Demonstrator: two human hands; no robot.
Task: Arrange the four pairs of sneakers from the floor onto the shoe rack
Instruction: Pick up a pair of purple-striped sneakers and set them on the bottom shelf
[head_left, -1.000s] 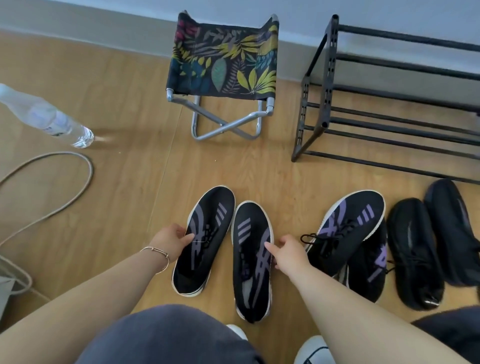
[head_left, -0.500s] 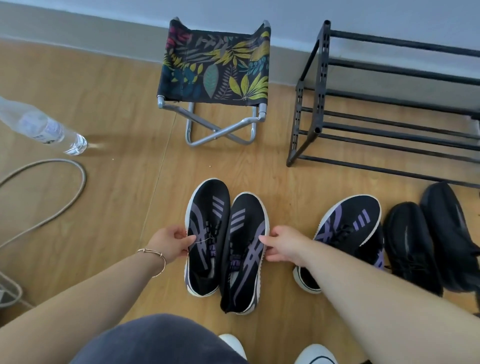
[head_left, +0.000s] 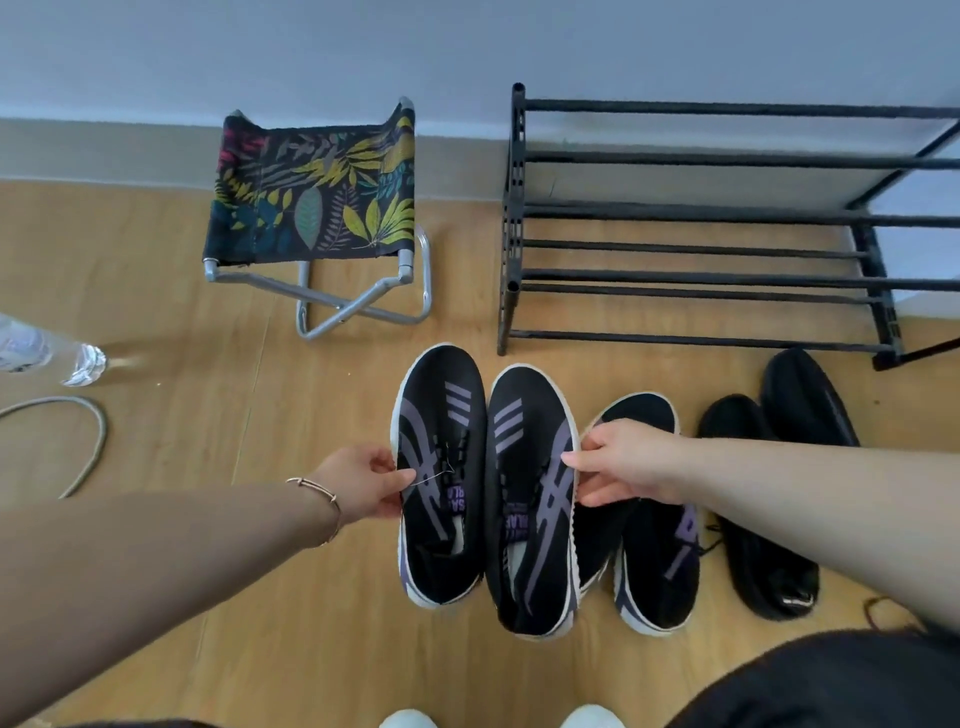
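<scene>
Two black sneakers with purple stripes and white soles hang side by side above the floor. My left hand (head_left: 363, 488) pinches the outer edge of the left sneaker (head_left: 441, 467). My right hand (head_left: 623, 467) grips the outer edge of the right sneaker (head_left: 530, 499). Behind my right hand a second black-and-purple pair (head_left: 654, 551) lies on the floor. An all-black pair (head_left: 769, 467) lies to its right. The black bar shoe rack (head_left: 691, 280) stands against the wall, its shelves bare.
A folding stool (head_left: 317, 208) with a leaf-print seat stands left of the rack. A clear plastic bottle (head_left: 47, 348) lies at the far left, with a grey cable (head_left: 78, 447) curving below it. White shoe toes (head_left: 410, 719) show at the bottom edge.
Both hands have lifted the pair off the floor and carried it forward and right, toward the rack. The view has tilted up, showing more wall and rack.
</scene>
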